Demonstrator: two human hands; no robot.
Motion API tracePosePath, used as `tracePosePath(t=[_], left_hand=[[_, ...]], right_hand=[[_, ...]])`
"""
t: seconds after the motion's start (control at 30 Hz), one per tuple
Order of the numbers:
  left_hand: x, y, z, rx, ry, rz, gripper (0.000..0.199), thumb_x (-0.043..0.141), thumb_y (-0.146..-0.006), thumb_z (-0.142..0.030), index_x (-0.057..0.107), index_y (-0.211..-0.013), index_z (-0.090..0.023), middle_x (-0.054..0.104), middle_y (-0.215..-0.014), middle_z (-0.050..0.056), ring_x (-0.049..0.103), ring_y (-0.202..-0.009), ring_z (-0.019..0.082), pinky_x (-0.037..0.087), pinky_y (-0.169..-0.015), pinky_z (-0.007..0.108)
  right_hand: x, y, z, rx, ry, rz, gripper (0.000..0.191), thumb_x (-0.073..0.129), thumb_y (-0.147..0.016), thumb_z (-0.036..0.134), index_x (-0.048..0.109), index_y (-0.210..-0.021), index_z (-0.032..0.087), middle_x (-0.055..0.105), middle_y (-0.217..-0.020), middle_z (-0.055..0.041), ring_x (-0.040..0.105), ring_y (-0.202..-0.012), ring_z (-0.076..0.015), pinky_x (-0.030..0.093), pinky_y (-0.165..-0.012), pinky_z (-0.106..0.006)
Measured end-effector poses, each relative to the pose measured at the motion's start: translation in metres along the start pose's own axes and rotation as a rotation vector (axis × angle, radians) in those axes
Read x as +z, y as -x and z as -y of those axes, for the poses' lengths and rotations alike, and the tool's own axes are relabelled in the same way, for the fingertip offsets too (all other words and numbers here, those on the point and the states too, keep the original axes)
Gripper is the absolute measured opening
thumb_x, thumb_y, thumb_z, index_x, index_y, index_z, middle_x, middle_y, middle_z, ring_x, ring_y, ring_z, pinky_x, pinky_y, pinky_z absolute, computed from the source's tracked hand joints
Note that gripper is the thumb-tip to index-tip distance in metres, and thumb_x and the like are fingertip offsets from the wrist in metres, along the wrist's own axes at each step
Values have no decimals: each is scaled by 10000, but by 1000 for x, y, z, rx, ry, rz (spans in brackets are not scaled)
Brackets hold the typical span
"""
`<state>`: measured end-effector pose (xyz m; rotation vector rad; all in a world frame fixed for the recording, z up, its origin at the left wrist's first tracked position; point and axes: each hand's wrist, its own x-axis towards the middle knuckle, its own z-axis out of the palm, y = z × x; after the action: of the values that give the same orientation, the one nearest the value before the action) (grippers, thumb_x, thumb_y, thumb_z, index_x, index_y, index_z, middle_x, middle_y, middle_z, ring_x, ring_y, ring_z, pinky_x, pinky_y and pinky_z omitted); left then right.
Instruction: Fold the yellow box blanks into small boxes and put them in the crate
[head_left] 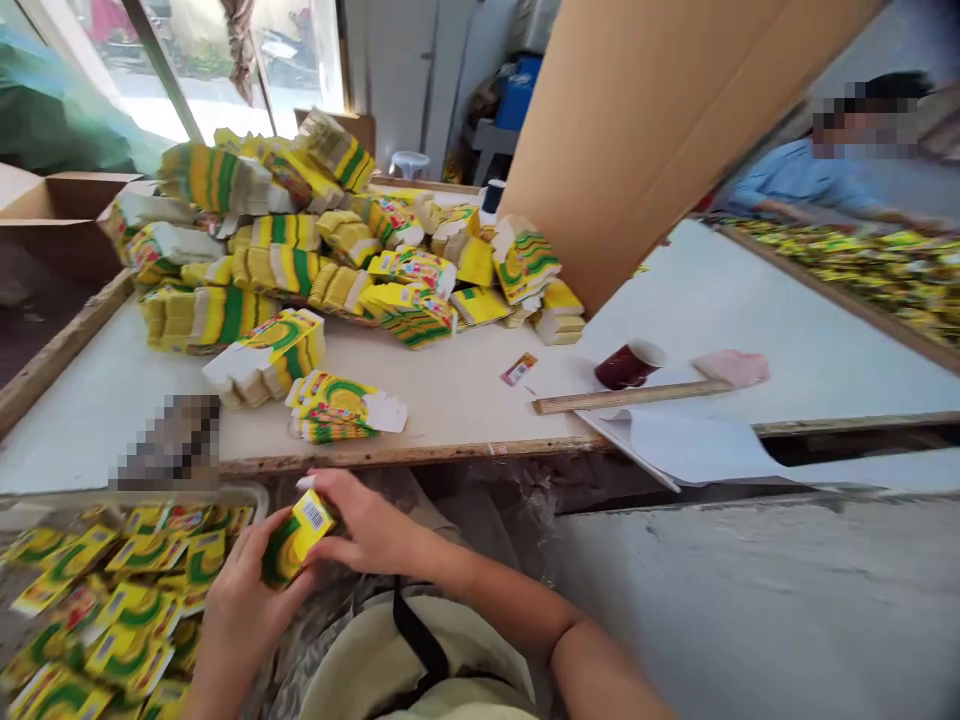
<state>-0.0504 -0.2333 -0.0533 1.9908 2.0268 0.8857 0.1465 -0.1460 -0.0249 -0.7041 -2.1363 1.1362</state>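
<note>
Between both hands is a small yellow and green box (296, 540), tilted, with a barcode on its upper end. My left hand (247, 590) wraps round its lower left side. The fingers and thumb of my right hand (367, 525) close on the barcode end. Just left of my hands, a tray (259, 500) holds many yellow and green packets (135, 605). On the table edge ahead lies a small stack of flat cartons (337, 408), with a larger stack of flat cartons (274, 350) behind it.
A big heap of bundled cartons (300, 250) covers the table's far left. To the right are a dark red cup (628, 364), a wooden stick (630, 397), a pink cloth (731, 367) and paper sheets (682, 440). A tall cardboard panel (645, 130) leans beyond; another person (802, 180) sits far right.
</note>
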Motion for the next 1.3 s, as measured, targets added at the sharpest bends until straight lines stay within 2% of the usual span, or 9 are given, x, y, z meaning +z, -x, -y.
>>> tracePosePath(t=[0.07, 0.17, 0.27, 0.47, 0.8, 0.97, 1.07, 1.17, 1.3], left_hand=[[-22, 8, 11, -139, -85, -59, 627, 594, -775, -610, 567, -1239, -189, 681, -1116, 147, 672, -992, 338, 545, -873, 465], [-57, 26, 33, -395, -312, -215, 901, 565, -717, -741, 499, -1347, -101, 617, -1232, 250, 559, -1173, 472, 431, -989, 643], [-71, 40, 48, -539, -316, -252, 876, 558, -726, -736, 512, -1347, -120, 599, -1279, 235, 518, -1237, 465, 386, -1041, 644], [-33, 32, 27, -393, 101, -100, 528, 614, -782, -620, 657, -1112, -210, 685, -1144, 119, 638, -1086, 315, 495, -981, 480], [9, 0, -17, -324, 551, 139, 395, 670, -808, -470, 673, -1099, -203, 741, -1090, 109, 706, -996, 257, 555, -927, 439], [17, -15, -33, -397, 778, 140, 432, 723, -777, -430, 660, -1145, -213, 746, -1057, 107, 712, -988, 258, 565, -922, 440], [20, -25, -47, -414, 1121, -37, 597, 781, -721, -456, 603, -1249, -242, 710, -1171, 111, 689, -1062, 275, 570, -913, 423], [18, -36, -67, -428, 1372, -351, 506, 633, -820, -597, 624, -1206, -270, 712, -1153, 75, 669, -1101, 257, 567, -906, 386], [12, -44, -78, -390, 1310, -646, 504, 433, -888, -687, 666, -990, -251, 726, -911, 14, 693, -951, 218, 565, -851, 348]], right_hand=[[-7, -2, -3, 8, -47, -95, 718, 796, -763, 377, 446, -1359, 182, 547, -1365, -158, 531, -1280, -244, 447, -1056, -375], [-31, -15, -13, 109, 52, -269, 412, 694, -860, 283, 559, -1240, 198, 669, -1145, -114, 632, -1096, -244, 484, -985, -410], [-51, -37, -25, 195, 247, -367, 352, 618, -891, 181, 558, -1238, 192, 666, -1120, -116, 632, -1058, -236, 494, -951, -396], [-41, -68, -44, 378, 541, -277, 313, 698, -830, 143, 587, -1122, 118, 656, -1073, -180, 592, -1028, -307, 480, -909, -449], [-35, -63, -55, 285, 398, -365, 445, 642, -774, 38, 495, -1172, 170, 582, -1102, -119, 560, -1050, -258, 486, -937, -425], [-41, -50, -32, 213, 209, -414, 424, 571, -797, 47, 468, -1178, 203, 555, -1076, -82, 599, -925, -190, 543, -823, -338], [-34, -32, -5, 127, -92, -292, 385, 597, -810, 102, 483, -1150, 239, 573, -1007, -35, 599, -861, -160, 548, -790, -312], [-13, -15, 14, 135, -347, -122, 309, 682, -797, 196, 511, -1053, 229, 589, -922, -4, 588, -772, -136, 546, -722, -286], [15, -4, 22, 278, -584, -216, 328, 770, -758, 350, 521, -926, 217, 610, -831, 10, 599, -729, -133, 533, -676, -272]])
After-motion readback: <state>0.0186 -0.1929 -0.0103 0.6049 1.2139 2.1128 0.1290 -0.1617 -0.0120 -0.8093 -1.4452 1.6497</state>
